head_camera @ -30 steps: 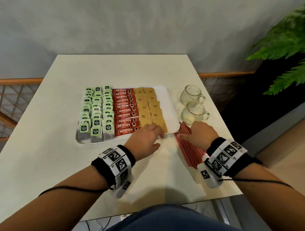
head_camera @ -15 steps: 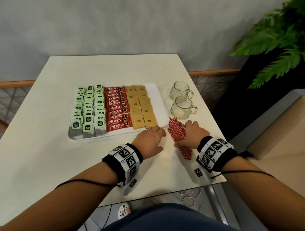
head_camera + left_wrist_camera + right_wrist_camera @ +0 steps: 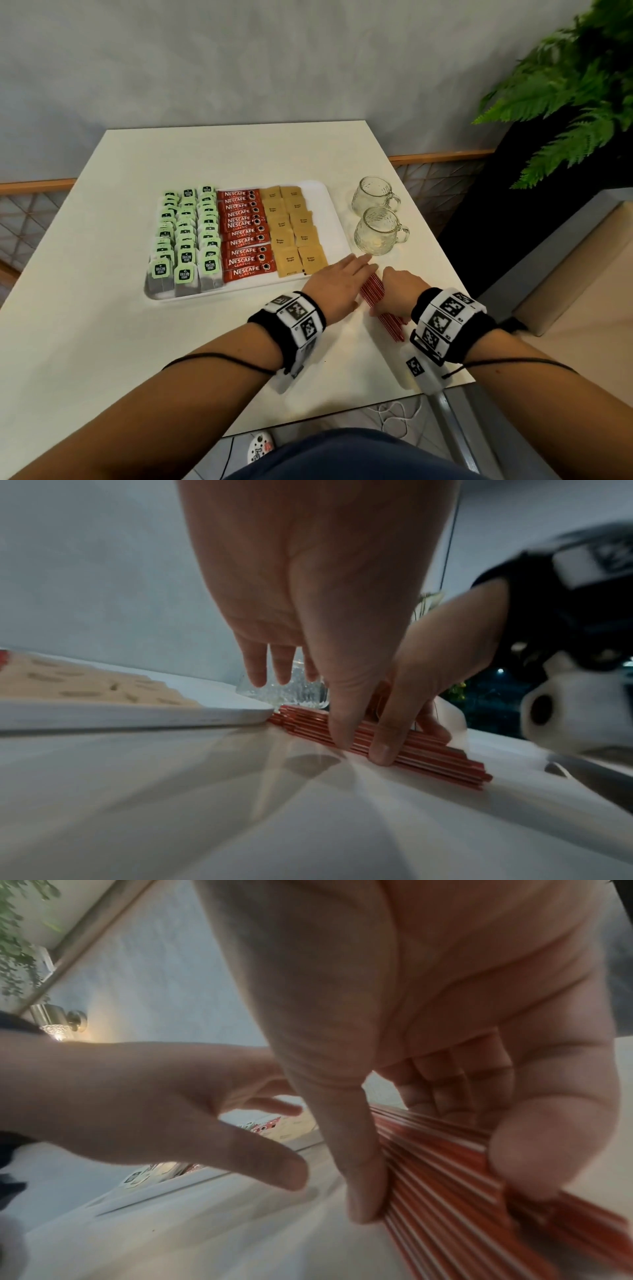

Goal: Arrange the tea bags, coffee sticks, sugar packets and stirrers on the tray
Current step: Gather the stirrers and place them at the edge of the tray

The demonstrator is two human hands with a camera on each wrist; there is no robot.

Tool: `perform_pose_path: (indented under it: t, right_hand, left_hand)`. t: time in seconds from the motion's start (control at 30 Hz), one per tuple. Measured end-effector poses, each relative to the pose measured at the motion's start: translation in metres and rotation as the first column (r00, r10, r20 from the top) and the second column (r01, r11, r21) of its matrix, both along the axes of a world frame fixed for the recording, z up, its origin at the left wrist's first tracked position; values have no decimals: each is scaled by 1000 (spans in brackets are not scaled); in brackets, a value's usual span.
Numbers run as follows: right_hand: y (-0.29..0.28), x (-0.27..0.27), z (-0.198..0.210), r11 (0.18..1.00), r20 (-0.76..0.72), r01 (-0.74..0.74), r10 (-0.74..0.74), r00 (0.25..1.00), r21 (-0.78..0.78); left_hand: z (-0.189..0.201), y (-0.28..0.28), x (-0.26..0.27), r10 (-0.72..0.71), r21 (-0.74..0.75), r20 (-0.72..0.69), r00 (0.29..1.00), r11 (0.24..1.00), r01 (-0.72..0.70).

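Observation:
A white tray (image 3: 330, 219) holds rows of green tea bags (image 3: 185, 240), red coffee sticks (image 3: 245, 236) and brown sugar packets (image 3: 294, 233). A bundle of red stirrers (image 3: 390, 320) lies on the table just right of the tray's near corner. My right hand (image 3: 397, 291) grips the bundle, thumb on its left side and fingers curled over the far side (image 3: 524, 1164). My left hand (image 3: 342, 281) lies with straight fingers along the bundle's left side. Its thumb (image 3: 342, 737) touches the stirrers (image 3: 438, 756). Both hands hide the bundle's middle.
Two glass cups (image 3: 375, 195) (image 3: 378, 231) stand right of the tray, just beyond the stirrers. The table's right edge (image 3: 442, 274) runs close to my right wrist. A fern (image 3: 565, 96) hangs over the far right.
My left hand has moved right from the tray's near corner to the stirrers. My right hand has closed on the bundle, which is now drawn together between both hands.

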State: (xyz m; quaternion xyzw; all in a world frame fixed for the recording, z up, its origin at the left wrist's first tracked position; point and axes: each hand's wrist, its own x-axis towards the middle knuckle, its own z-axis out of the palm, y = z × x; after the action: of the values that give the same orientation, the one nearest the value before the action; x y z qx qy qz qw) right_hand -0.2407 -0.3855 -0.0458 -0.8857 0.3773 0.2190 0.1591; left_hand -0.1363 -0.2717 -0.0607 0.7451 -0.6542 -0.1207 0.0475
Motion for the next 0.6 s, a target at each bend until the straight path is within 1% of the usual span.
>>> perform_pose_path:
  t: [0.1, 0.13, 0.2, 0.27, 0.37, 0.5, 0.6]
  right_hand:
    - [1, 0, 1, 1000, 19, -11, 11, 1000, 5]
    - [0, -2, 0, 1000, 28, -7, 7, 1000, 8]
    - [-2, -8, -1, 1000, 35, -7, 7, 999, 13]
    - [-5, -17, -2, 1000, 32, -23, 22, 999, 20]
    - [-4, -30, -1, 996, 19, -81, 81, 997, 25]
    - [8, -24, 3, 969, 25, -241, 240, 970, 45]
    - [24, 1, -1, 946, 143, -323, 314, 938, 39]
  left_hand:
    - [-2, -19, -4, -59, 136, 76, 995, 990, 49]
    - [-4, -22, -6, -60, 149, 90, 994, 988, 46]
    - [-6, -25, -13, -57, 112, 142, 988, 993, 41]
    - [-5, -23, -24, -61, 75, 228, 972, 996, 45]
    - [-5, -16, -39, -86, 99, 308, 947, 993, 58]
    - [-2, 6, -41, -50, 130, 374, 926, 991, 1]
    - [1, 29, -17, 42, 132, 398, 916, 986, -103]
